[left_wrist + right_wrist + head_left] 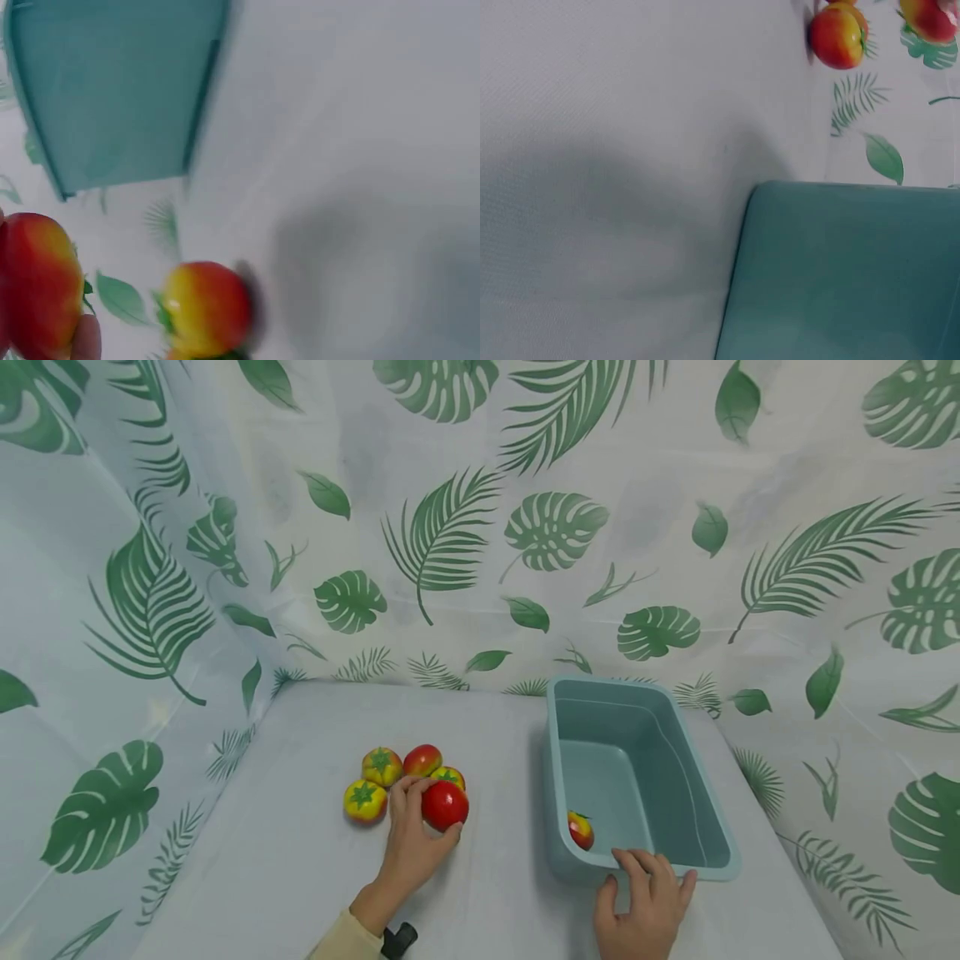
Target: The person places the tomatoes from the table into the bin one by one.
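My left hand (pixel 416 852) grips a shiny red tomato (pixel 445 806) between thumb and fingers. The left wrist view shows this tomato (pixel 41 289) with yellow patches and a green calyx, raised off the table. Just beyond it sit several more red-and-yellow tomatoes, among them a yellow-topped one (pixel 365 802) and a redder one (pixel 422 760). My right hand (pixel 642 906) holds the near rim of a blue-green plastic tub (pixel 557 760), fingers over the edge and thumb outside. Inside the tub, one tomato (pixel 581 830) lies in the near left corner.
A white cloth covers the table (pixel 285 860). Leaf-printed curtains (pixel 450 635) rise behind it and along both sides. Between the tomatoes and the tub lies a stretch of white tabletop. A black device sits at my left wrist.
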`<state>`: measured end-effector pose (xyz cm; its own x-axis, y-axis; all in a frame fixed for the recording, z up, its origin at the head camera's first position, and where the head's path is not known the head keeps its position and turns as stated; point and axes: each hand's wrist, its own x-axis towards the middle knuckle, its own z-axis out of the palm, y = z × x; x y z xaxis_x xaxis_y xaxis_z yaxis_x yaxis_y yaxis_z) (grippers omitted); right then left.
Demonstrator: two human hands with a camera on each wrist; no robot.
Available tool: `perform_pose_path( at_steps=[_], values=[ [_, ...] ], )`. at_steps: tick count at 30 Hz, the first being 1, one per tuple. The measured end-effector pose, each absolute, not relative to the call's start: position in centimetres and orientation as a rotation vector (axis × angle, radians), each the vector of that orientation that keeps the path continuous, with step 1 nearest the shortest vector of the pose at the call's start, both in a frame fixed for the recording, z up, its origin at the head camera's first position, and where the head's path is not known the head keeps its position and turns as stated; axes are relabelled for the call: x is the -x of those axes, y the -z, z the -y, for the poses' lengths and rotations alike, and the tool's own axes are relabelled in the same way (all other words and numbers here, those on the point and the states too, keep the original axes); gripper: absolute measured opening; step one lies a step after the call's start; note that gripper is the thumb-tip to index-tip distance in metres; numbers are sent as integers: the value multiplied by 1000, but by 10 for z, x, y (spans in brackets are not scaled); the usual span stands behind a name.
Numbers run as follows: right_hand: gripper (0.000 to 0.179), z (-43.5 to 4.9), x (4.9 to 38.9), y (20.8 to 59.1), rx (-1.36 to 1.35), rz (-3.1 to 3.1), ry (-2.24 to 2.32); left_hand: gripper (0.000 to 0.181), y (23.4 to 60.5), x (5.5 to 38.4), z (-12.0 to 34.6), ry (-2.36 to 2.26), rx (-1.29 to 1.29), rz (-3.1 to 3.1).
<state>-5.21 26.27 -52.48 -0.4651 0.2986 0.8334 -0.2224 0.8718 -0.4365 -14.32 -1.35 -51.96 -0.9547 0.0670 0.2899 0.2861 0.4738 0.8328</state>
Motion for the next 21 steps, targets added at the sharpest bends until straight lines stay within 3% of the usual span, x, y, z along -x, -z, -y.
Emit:
perform_pose_path(
  at_steps=[10, 21],
  values=[
    [27, -265, 50, 525, 54, 1976, -586, 75, 483, 161, -9, 1586, 439, 2375],
    [28, -266, 44, 520, 84, 2117, -524, 70, 440, 177, -60, 1667, 755, 2391]
  ],
)
